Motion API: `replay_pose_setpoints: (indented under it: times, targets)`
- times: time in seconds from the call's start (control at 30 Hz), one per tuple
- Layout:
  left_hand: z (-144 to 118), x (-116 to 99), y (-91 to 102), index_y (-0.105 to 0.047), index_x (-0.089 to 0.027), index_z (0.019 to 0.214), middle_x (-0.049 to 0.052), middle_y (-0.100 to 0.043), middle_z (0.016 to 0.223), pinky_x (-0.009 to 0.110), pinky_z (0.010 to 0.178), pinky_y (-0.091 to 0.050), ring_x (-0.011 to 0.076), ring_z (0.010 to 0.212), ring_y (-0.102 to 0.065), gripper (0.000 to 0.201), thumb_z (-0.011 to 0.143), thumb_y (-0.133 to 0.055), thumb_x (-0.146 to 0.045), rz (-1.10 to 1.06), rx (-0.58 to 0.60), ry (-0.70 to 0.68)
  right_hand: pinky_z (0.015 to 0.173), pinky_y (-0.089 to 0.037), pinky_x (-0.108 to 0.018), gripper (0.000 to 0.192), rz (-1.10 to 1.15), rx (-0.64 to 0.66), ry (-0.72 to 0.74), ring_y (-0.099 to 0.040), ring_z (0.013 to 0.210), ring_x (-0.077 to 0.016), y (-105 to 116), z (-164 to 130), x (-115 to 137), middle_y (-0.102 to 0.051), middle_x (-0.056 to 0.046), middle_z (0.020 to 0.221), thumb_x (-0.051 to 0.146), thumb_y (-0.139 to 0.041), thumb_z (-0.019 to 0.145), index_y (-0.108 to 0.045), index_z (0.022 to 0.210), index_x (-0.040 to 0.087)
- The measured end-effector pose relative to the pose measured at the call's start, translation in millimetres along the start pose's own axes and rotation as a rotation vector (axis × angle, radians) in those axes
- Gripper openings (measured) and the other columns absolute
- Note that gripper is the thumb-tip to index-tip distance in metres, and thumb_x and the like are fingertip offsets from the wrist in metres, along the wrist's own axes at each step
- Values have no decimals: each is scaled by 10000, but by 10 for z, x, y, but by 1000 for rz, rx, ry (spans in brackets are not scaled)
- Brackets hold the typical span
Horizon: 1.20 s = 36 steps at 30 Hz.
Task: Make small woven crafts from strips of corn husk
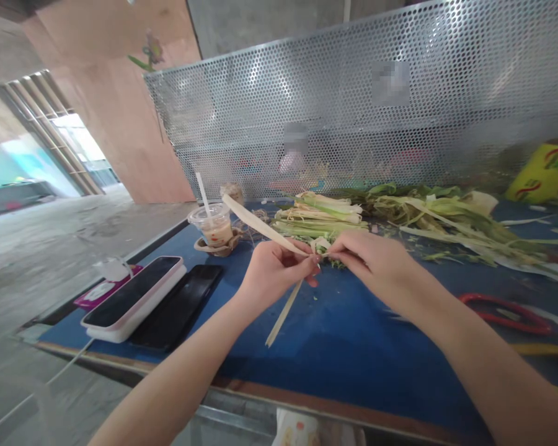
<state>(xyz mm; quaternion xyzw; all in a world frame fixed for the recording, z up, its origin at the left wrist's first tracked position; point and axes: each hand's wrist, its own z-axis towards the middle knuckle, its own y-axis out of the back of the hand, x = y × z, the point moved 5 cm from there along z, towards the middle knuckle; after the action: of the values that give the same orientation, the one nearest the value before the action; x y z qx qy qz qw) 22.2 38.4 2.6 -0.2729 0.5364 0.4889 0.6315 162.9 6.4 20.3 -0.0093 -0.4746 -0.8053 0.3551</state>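
Observation:
My left hand [274, 269] and my right hand [369, 260] meet over the blue table top [353, 347], both pinching pale leaf strips [255, 224] at one spot. One strip runs up and left from my left hand. Another hangs down toward the table's near edge. Behind the hands lies a bundle of green and pale leaves [320, 217].
At the left lie a phone on a white power bank [132, 297] and a black phone [179, 316]. A plastic cup with a straw [214, 226] stands behind them. Red scissors [506, 313] rest at the right. A perforated metal screen [353, 105] backs the table. A yellow container [544, 173] stands far right.

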Motion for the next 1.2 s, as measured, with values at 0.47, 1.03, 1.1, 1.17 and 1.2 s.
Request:
replay_pose_setpoints:
  times: [0.47, 1.03, 1.1, 1.17, 1.2]
  targets:
    - [9, -52, -11, -633, -120, 778, 30, -638, 634, 187, 386, -344, 43, 366, -449, 264, 775, -549, -371, -95, 109, 52, 513, -389, -230, 304, 618, 150, -252, -527, 574, -111, -149, 4, -30, -629, -11, 726, 446, -430, 836, -622, 806, 211]
    - [4, -1, -134, -601, -123, 645, -31, -552, 517, 172, 394, -332, 33, 396, -425, 167, 701, -635, -277, -211, 79, 25, 754, -459, -283, 106, 890, -267, -220, -565, 899, -163, -205, -15, -114, -608, -1, 958, 300, -624, 741, -718, 788, 309]
    - [0, -5, -140, -592, -121, 624, -22, -568, 522, 179, 389, -340, 37, 386, -431, 169, 686, -646, -268, -251, 80, 52, 729, -467, -269, 99, 914, -291, -222, -569, 890, -159, -203, -20, -111, -606, -4, 965, 295, -624, 742, -719, 771, 299]
    - [-2, -20, -132, -596, -116, 615, -10, -586, 543, 185, 396, -360, 41, 391, -446, 180, 700, -635, -270, -249, 95, 62, 693, -477, -260, 105, 967, -279, -252, -582, 849, -152, -204, -20, -111, -612, -13, 956, 303, -618, 749, -717, 777, 280]
    - [-1, -29, -122, -604, -114, 629, -1, -598, 570, 189, 412, -380, 44, 405, -462, 190, 721, -616, -279, -233, 101, 60, 673, -480, -260, 117, 1002, -258, -279, -589, 817, -149, -211, -18, -113, -621, -19, 931, 313, -612, 753, -714, 788, 268]
